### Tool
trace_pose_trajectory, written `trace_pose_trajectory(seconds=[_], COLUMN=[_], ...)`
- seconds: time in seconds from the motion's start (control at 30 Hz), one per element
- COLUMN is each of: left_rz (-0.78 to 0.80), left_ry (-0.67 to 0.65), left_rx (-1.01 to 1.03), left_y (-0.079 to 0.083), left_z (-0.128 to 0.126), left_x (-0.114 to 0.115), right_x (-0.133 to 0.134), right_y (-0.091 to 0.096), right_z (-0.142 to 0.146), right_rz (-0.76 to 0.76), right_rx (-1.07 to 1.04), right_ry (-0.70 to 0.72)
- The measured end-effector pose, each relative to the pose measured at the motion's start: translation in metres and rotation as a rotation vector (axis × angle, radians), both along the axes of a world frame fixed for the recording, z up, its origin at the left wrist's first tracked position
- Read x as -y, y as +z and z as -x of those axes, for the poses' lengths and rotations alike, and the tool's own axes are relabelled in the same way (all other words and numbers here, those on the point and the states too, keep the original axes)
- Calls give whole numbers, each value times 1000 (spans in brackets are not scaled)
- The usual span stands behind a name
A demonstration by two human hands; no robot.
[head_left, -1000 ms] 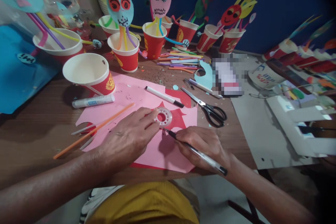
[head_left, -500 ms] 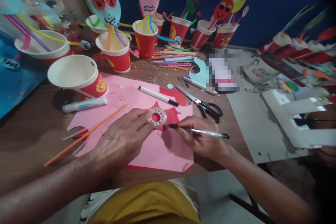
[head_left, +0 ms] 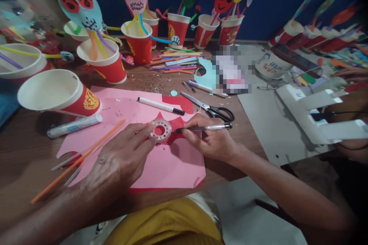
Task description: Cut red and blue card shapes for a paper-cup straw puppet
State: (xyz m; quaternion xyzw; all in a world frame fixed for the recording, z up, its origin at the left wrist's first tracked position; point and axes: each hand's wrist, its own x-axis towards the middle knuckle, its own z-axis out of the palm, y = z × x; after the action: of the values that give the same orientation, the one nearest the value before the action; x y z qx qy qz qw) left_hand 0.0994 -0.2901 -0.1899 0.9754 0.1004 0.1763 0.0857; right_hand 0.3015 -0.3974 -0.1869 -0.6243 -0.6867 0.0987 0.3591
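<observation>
A white tape ring (head_left: 161, 130) lies flat on a piece of red paper (head_left: 178, 123), which rests on a large pink sheet (head_left: 161, 164). My left hand (head_left: 120, 159) presses its fingertips against the ring's left side, fingers curled. My right hand (head_left: 208, 139) is closed on a clear pen (head_left: 204, 127), whose dark tip touches the ring's right edge. A black-capped white marker (head_left: 160, 106) lies just beyond the ring, and black-handled scissors (head_left: 211, 109) lie open behind my right hand.
An orange straw (head_left: 77, 162) and a glue stick (head_left: 74, 125) lie left of my hands. A tipped red paper cup (head_left: 59, 93) lies at the left. Cups with straw-and-paper faces (head_left: 102, 61) line the back. Loose straws (head_left: 175, 63) lie mid-table; a white cardboard piece (head_left: 316, 116) sits at the right.
The pen has swung from pointing back toward me to lying nearly level, its tip moving round the ring's right edge. My left hand stays on the ring. The camera view shifted left.
</observation>
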Motion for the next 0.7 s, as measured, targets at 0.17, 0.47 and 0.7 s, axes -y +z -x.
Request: trace_pose_trajectory(seconds=[0.17, 0.47, 0.7], left_rz=[-24, -34, -40], left_ry=[-23, -56, -17], left_rx=[27, -5, -13], left_y=[-4, -8, 1], left_z=[1, 3, 0], left_x=[-3, -6, 0], right_x=[-2, -3, -1], right_y=[0, -4, 0], right_z=[-2, -4, -4], right_rz=[-24, -27, 45], right_rx=[3, -108, -436], right_ry=[-8, -29, -209])
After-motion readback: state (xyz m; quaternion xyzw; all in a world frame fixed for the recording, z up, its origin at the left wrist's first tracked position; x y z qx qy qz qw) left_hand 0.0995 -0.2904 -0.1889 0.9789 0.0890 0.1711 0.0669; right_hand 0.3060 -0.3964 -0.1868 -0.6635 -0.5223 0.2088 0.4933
